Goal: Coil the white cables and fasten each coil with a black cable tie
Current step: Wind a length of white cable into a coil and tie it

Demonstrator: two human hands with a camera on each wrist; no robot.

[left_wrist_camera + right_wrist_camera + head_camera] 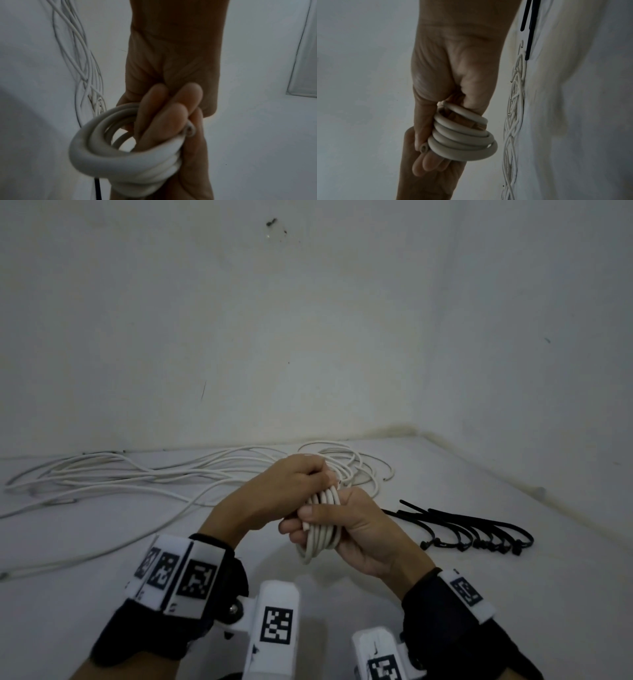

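Loose white cables (113,474) sprawl across the counter (445,474) to my left. My left hand (287,484) curls over the top of the white coil (323,529), my right hand (356,529) wraps its lower side, both grips holding it above the counter. Black cable ties (479,529) lie at right.

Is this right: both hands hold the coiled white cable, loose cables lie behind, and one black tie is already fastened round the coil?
Not quite. No tie is on the coil: the wrist views show bare white loops. The black ties lie on the table, in the head view. The rest holds: left hand and right hand grip the coil, loose cables behind.
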